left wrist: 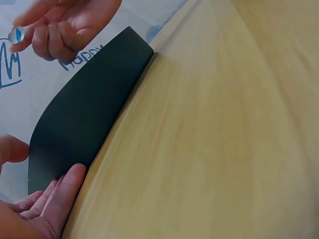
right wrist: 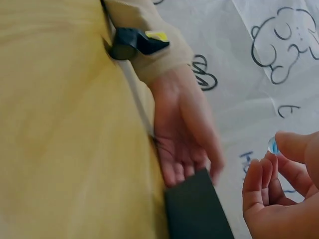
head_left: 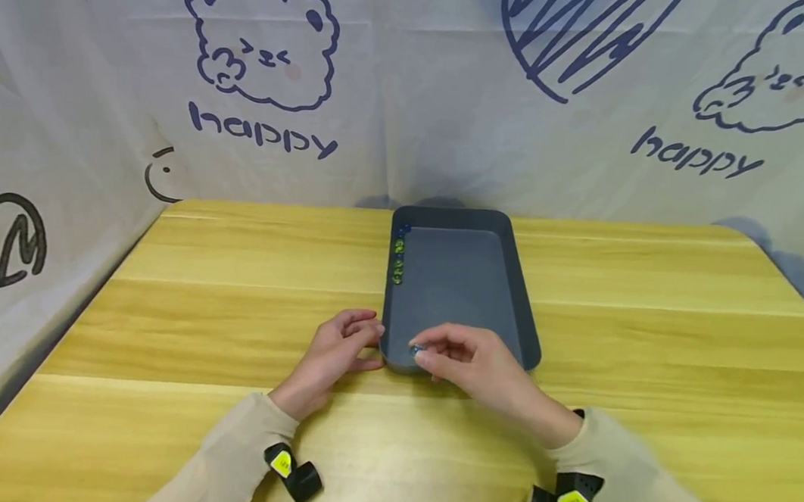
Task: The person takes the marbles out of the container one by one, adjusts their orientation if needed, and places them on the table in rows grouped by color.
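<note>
The right hand (head_left: 469, 365) pinched a clear-blue marble (head_left: 417, 349) between thumb and index fingertips, above the tray (head_left: 458, 286) that the left hand's (head_left: 332, 353) loosely extended fingers touched, placement apparently being in hand and the next move seemingly requiring controlled lowering before release.

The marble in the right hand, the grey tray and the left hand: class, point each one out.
Held marble (left wrist: 16, 35): left wrist view, on the middle of its clear, blue-streaked face.
Grey tray (head_left: 456, 278): head view, on its bare floor.
Left hand (head_left: 330, 352): head view, on the back of the hand.
</note>
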